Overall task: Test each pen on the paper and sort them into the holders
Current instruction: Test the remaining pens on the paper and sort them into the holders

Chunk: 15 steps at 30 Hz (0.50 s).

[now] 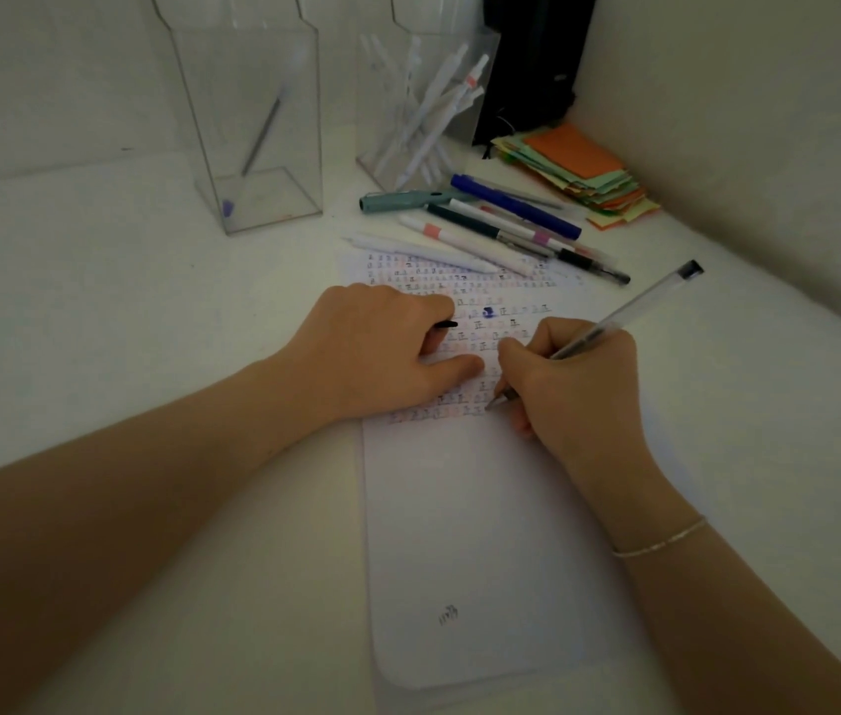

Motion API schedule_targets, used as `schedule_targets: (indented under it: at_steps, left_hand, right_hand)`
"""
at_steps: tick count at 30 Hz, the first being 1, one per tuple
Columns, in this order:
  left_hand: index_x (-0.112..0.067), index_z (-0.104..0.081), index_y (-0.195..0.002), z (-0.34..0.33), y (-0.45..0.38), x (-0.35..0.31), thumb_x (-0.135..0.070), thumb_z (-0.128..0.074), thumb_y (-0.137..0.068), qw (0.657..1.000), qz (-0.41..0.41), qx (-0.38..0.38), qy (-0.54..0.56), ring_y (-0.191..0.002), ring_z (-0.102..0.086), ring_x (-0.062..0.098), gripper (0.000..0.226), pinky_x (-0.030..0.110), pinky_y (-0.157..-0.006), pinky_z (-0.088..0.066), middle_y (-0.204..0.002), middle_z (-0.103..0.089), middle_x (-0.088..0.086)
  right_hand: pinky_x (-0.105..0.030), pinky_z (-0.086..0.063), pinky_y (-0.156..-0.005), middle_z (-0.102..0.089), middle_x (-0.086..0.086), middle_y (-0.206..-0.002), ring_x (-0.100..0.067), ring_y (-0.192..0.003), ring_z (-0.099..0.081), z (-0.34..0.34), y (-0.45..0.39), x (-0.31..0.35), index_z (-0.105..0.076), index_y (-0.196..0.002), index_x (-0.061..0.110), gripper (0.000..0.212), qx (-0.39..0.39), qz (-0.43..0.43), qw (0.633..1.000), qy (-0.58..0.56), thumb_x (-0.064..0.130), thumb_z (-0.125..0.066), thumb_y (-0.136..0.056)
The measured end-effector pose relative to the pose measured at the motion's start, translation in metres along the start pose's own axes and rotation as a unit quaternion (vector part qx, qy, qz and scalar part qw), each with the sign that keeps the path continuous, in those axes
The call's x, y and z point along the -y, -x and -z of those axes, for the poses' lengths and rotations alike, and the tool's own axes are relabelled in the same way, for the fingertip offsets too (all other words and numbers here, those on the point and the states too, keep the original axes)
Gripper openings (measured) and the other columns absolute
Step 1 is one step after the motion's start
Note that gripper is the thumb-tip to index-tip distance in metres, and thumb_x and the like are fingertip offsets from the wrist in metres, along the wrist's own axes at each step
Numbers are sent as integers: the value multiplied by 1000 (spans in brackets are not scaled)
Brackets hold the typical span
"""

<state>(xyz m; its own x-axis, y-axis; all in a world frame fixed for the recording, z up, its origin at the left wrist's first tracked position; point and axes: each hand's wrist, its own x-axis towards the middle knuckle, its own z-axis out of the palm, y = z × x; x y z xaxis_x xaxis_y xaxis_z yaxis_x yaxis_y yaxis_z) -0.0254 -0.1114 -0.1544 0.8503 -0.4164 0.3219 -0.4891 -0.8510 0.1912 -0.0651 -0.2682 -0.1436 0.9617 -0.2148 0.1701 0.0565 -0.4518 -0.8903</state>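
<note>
A white sheet of paper [480,534] lies on the table, its upper half covered in small test marks. My right hand [573,384] grips a clear pen [645,307] with its tip touching the paper at the end of the lowest row of marks. My left hand [382,353] rests on the paper and holds a small black cap [446,324] in its curled fingers. Several loose pens [490,229] lie at the top edge of the paper. The left clear holder [258,121] contains one pen. The right clear holder [423,105] contains several white pens.
A stack of coloured sticky notes [583,172] lies at the back right beside a black object [531,64]. A wall rises along the right side and behind the holders.
</note>
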Motion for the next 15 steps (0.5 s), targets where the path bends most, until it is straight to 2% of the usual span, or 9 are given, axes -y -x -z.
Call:
schedule_targets:
  at_steps: [4,8,10,11,13,15]
  left_hand:
    - [-26,-31,-61,0,0,0,-67,-43,-80,1000,1,-1,-4,-49,-38,2,47,23,-49,-27,-54,-42,-10]
    - [-27,-29,-61,0,1,0,-67,-44,-79,1000,5,-3,-2,-50,-38,2,46,23,-49,-26,-54,-42,-11]
    - [-28,-29,-63,1,1,-1,-67,-46,-77,1000,12,-11,5,-50,-38,1,46,23,-48,-26,-55,-42,-11]
    - [-28,-30,-65,1,2,-1,-68,-49,-76,1000,16,-18,13,-50,-38,1,45,23,-48,-26,-56,-42,-12]
    - [-29,-35,-72,3,3,-1,-67,-53,-74,999,14,-30,42,-51,-40,2,42,23,-49,-29,-59,-44,-12]
    - [-27,-39,-79,4,4,-1,-64,-54,-74,996,9,-34,83,-54,-44,3,40,22,-51,-34,-62,-46,-12]
  right_hand:
    - [-18,-41,-35,-59,-25,-52,-9,-27,-45,0,-1,-1,-52,-58,-15,24,4,-2,1000,-2,-1,-60,-76]
    - [-23,-39,-40,-54,-35,-60,-21,-42,-44,-2,-3,-5,-46,-61,-18,26,-24,19,999,32,0,-59,-76]
    - [-23,-39,-43,-54,-35,-60,-20,-44,-45,-1,-4,-6,-45,-60,-17,29,-29,17,999,24,1,-60,-77]
    - [-20,-39,-41,-55,-32,-57,-16,-40,-45,1,-5,-5,-46,-59,-15,31,-29,8,1000,-3,2,-63,-79]
    - [-19,-40,-40,-57,-17,-48,-12,-35,-44,8,-7,-3,-52,-59,-4,31,-30,-27,993,-107,9,-69,-81]
    - [-19,-44,-45,-60,-5,-51,-11,-40,-50,14,-9,2,-56,-65,3,23,-16,-59,968,-243,13,-69,-81]
